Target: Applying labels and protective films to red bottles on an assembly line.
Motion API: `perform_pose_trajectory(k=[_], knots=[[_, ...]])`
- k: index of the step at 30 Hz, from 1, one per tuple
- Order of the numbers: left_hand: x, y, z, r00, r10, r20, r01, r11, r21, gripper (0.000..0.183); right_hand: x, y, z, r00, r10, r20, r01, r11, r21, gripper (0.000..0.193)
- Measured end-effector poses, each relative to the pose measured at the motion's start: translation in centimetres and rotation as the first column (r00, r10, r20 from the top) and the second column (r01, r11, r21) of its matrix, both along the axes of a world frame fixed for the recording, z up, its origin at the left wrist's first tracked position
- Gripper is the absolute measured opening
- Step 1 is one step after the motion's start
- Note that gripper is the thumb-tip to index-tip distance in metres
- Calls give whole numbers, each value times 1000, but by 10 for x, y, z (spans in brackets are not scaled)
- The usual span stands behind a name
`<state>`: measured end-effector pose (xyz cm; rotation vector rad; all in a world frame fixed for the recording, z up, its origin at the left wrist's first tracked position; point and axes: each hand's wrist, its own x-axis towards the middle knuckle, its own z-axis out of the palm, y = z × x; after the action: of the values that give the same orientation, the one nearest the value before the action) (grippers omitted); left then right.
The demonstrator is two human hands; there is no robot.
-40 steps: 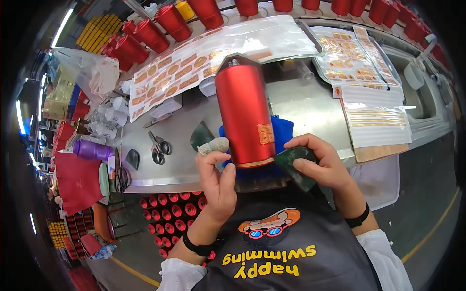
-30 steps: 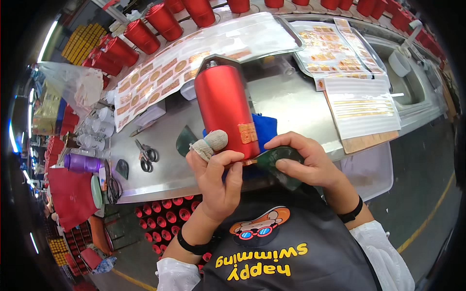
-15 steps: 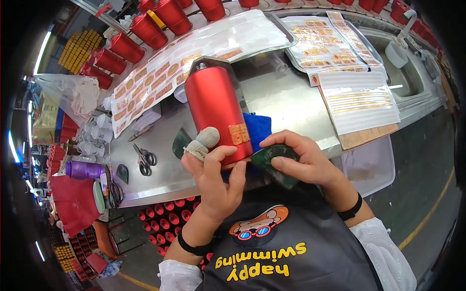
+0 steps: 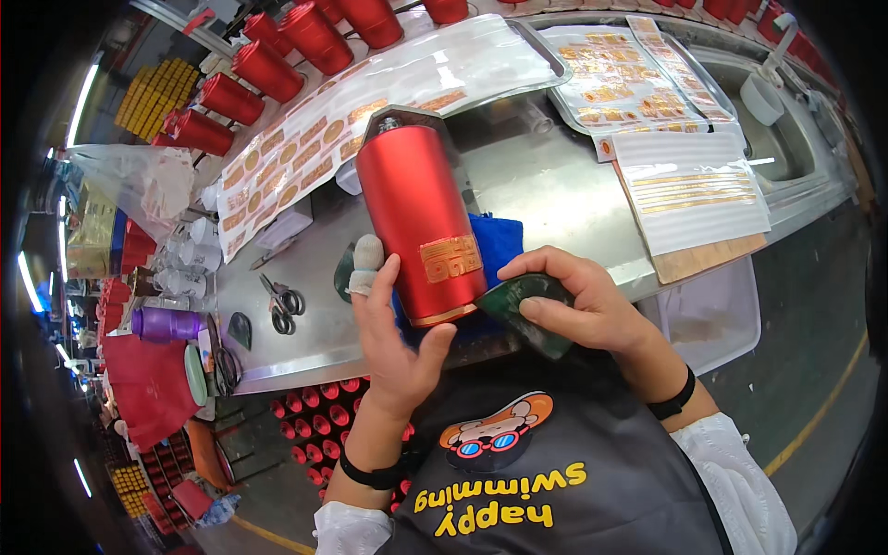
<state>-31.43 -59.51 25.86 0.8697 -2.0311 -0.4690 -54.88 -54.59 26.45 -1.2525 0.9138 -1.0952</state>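
Note:
A matte red metal cylinder [image 4: 413, 208] lies on its side, its far end at an angled metal holder [image 4: 416, 116]. A gold square decal [image 4: 449, 259] sits near its close end, and a gold band [image 4: 444, 316] rings that end. My left hand [image 4: 393, 347] is open at the cylinder's left side, fingers stretched along it and thumb apart; a cloth cover [image 4: 368, 254] wraps one fingertip. In my right hand [image 4: 583, 301] is a dark green scraper [image 4: 518, 298], pinched between thumb and fingers, its tip by the cylinder's close end. A blue cloth [image 4: 499, 242] lies partly hidden beneath the cylinder.
Scissors [image 4: 281, 303] and another dark green scraper [image 4: 239, 328] lie at left on the metal table [image 4: 573, 199]. Decal sheets [image 4: 305, 153] cover the back left. A tray of decals [image 4: 615, 88] and a board with gold strips [image 4: 689, 199] stand right, before a sink [image 4: 786, 139].
The cylinder has rolled a little, bringing its decal further into view. My left hand's fingers and thumb have opened away from the close end; my right hand has stayed nearly still.

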Motion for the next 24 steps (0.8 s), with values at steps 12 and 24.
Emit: perform_pose_trajectory(k=[12, 24], knots=[[-16, 5, 7, 994, 34, -104, -17, 987, 157, 63, 11, 1, 6, 998, -36, -45, 29, 989, -148, 31], [-7, 5, 4, 978, -17, -209, 64, 973, 220, 60, 5, 6, 8, 991, -93, -99, 86, 993, -79, 30]])
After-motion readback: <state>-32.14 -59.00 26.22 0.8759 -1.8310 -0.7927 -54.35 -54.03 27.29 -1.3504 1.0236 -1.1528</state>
